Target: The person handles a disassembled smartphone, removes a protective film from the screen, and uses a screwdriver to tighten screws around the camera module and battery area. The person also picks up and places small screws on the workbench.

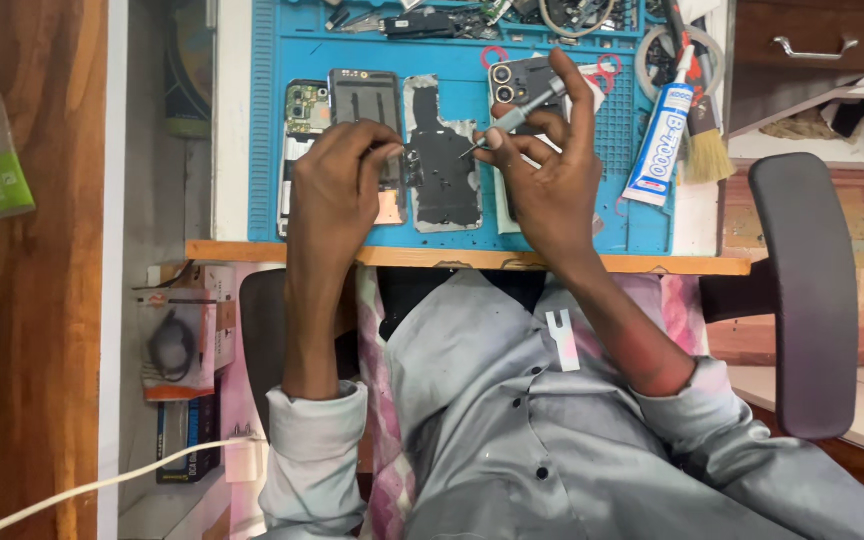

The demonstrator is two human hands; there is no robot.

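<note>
Pressing down on the opened dark smartphone body with its exposed grey inner plate (364, 105), left hand (337, 180) lying with fingers curled together over the lower half, pinning it to the blue silicone repair mat (262, 120). Pinching a slim silver-shafted screwdriver (512, 118) between thumb and fingers of the right hand (547, 185), tip angling down toward the gap beside the silver-and-black metal shield plate (442, 155) lying just right of the phone. Judging the job as midway: back cover already off, shield plate lifted out and set aside, a second grey phone back with twin camera rings (514, 82) lying partly under the right hand, reassembly or further stripping not yet done. Crowding on the right from a white tube of adhesive (658, 140) and a wooden-handled bristle brush (704, 130); loose parts lining the mat's far edge. Leaving little room toward the near wooden counter edge (452, 258), with the wrists hanging just over it.
</note>
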